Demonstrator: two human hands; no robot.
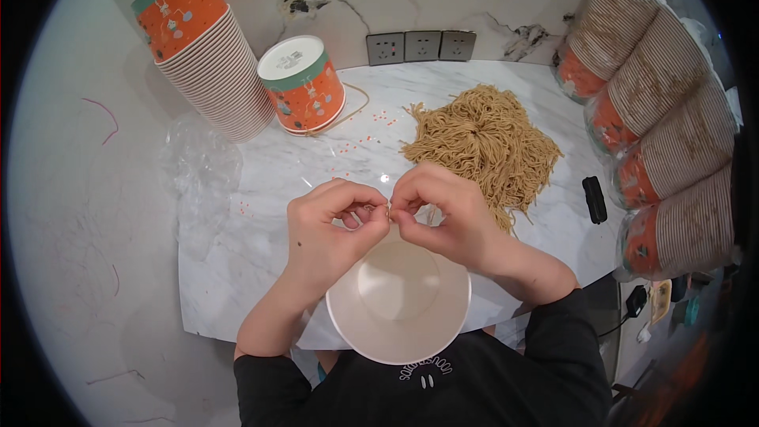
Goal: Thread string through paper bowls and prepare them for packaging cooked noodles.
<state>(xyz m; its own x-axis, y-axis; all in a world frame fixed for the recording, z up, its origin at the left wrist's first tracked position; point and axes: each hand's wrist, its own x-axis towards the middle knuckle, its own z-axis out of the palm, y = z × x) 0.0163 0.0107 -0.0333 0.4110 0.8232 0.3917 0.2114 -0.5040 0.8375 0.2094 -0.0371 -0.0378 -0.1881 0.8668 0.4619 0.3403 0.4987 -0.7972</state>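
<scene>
A white-lined paper bucket stands with its open mouth toward me, close to my body at the table's near edge. Over its far rim, my left hand and my right hand meet with the fingertips pinched together. Whatever sits between the fingertips is too small to make out. Just beyond my right hand lies a big heap of tan cords. An orange and green paper bucket rests upside down farther left, with a tan cord loop hanging from it.
A tall stack of nested buckets leans at the back left beside crumpled clear plastic. Several wrapped bucket stacks line the right side. A small black object lies near them. Orange paper bits dot the white tabletop.
</scene>
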